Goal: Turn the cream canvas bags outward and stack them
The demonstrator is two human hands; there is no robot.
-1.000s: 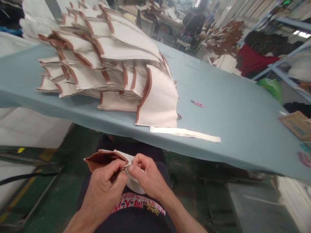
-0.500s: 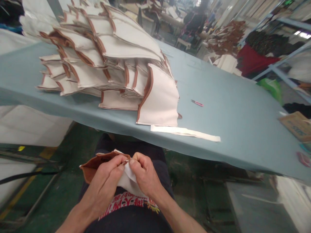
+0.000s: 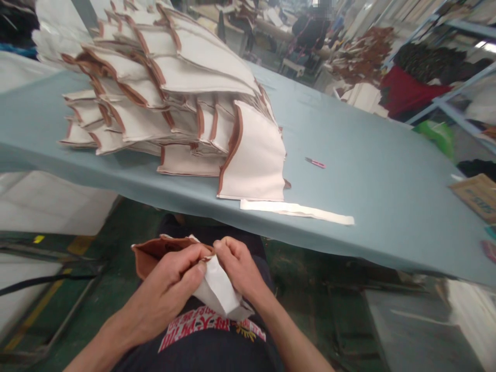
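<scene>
Over my lap I hold a sewn cloth piece (image 3: 146, 262), brown inside and white outside, gaping like a pouch at its left end. My left hand (image 3: 172, 281) is closed around its edge, thumb against fingers. Close beside it, my right hand (image 3: 239, 268) pinches the same edge at the corner. A white flap (image 3: 221, 285) of the piece hangs down between my hands. The exact spot under my fingertips is hidden.
A blue-covered table (image 3: 368, 175) stands in front of me. On it lie a heap of similar white and brown pieces (image 3: 201, 70), a white fabric strip (image 3: 298, 209) and pink thread snips (image 3: 315, 163). A cardboard box (image 3: 476, 196) sits at right.
Both hands have shifted slightly right with the cloth piece. My right hand has slid up to the corner, and more of the white flap now shows below it.
</scene>
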